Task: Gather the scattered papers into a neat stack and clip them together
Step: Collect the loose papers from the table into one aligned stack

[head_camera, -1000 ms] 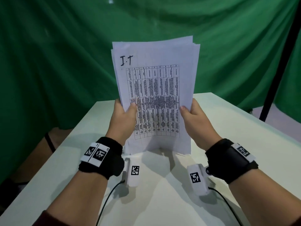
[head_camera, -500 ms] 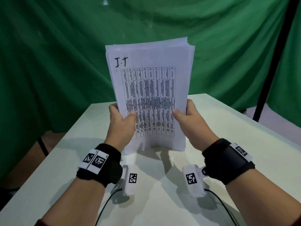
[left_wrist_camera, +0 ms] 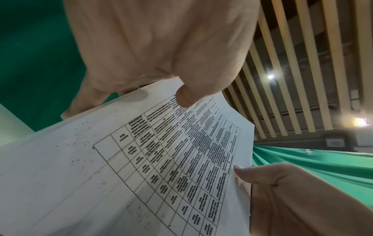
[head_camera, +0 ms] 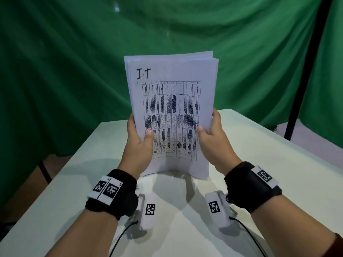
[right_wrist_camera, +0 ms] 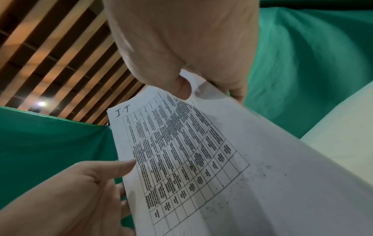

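A stack of white papers [head_camera: 172,108] stands upright on its bottom edge on the white table [head_camera: 259,154]. The front sheet carries a printed grid and a handwritten "I.T" at its top left. My left hand [head_camera: 139,143] grips the stack's left edge, thumb on the front sheet, fingers behind. My right hand [head_camera: 213,138] grips the right edge the same way. In the left wrist view the papers [left_wrist_camera: 141,167] run under my left thumb [left_wrist_camera: 185,97]. In the right wrist view the papers [right_wrist_camera: 201,151] sit under my right thumb [right_wrist_camera: 181,89]. No clip is in view.
A green cloth backdrop [head_camera: 74,62] hangs behind the table. A black pole [head_camera: 304,67] stands at the right. Cables run from the white wrist camera housings [head_camera: 148,210] toward the table's near edge.
The stack has dropped lower and its bottom edge sits on the table; both hands keep their grip on its sides.
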Motion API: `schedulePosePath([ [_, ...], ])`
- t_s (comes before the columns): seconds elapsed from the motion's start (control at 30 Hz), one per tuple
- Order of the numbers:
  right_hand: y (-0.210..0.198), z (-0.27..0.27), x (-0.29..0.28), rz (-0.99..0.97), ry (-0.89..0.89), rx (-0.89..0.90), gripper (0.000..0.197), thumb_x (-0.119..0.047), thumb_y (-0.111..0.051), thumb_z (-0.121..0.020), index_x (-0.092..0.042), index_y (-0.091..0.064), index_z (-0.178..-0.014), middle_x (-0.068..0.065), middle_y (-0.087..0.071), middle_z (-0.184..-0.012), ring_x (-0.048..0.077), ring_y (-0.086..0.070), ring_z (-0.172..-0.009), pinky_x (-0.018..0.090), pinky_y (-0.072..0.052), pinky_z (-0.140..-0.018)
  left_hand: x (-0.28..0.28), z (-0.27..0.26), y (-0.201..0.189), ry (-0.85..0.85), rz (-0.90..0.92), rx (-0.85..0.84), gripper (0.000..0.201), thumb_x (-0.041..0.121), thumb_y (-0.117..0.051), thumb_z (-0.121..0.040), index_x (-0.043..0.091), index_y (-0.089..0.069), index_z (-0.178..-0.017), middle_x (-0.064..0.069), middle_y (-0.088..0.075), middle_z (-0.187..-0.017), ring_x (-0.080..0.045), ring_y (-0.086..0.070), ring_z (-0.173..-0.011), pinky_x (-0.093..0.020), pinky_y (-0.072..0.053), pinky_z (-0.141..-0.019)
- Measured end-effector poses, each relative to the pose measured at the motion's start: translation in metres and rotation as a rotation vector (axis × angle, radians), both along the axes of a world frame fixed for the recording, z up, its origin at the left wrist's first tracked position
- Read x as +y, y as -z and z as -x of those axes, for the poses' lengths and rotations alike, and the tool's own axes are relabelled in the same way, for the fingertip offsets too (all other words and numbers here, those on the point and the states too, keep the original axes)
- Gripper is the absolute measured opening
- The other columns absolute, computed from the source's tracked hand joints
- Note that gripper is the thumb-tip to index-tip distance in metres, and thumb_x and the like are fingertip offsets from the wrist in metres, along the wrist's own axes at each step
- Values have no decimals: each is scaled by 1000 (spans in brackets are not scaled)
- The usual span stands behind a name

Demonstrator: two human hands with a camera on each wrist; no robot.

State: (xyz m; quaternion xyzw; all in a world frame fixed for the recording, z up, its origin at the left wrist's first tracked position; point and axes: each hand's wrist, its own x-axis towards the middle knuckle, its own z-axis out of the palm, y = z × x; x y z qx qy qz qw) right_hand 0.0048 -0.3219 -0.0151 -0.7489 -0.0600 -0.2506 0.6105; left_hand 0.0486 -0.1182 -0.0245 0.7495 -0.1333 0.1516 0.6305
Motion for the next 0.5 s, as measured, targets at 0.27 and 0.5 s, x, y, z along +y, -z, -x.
schedulePosePath([
  [0.27, 3, -2, -1, -17, -21, -1, 62, -6, -45, -108, -38, -24, -157, -12, -57, -144, -4, -66, -113, 20, -58, -94, 3, -4, 1, -36, 9, 49, 47, 24, -50, -109, 28, -29, -150, 1, -45, -150, -18, -57, -124, -37, -45, -100],
  [0.5, 4, -3, 2, -35, 1, 88, 44, -16, -42, -111, -33, -39, -151, -10, -69, -133, 20, -67, -122, 53, -51, -112, 5, 0, -2, -91, 25, -4, 34, 17, -43, -112, 27, -38, -144, 18, -64, -118, 1, -61, -104, -27, -49, -87],
])
